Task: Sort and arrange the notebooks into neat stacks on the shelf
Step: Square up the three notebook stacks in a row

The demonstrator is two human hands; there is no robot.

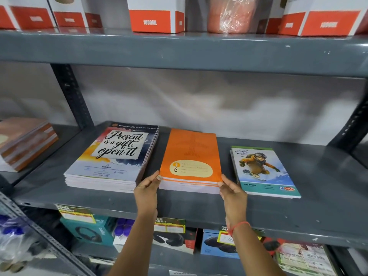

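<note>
Three piles of notebooks lie on the grey metal shelf. A stack of orange notebooks sits in the middle. My left hand grips its near left corner and my right hand grips its near right corner, thumbs on the top cover. To the left lies a larger stack with a "Present is a gift, open it" cover, almost touching the orange one. On the right is a thin pile with a snowboarder cover, set apart by a small gap.
Another stack of orange and white books lies in the neighbouring bay at far left, beyond a perforated upright post. Red and white boxes line the shelf above. Boxed goods fill the shelf below.
</note>
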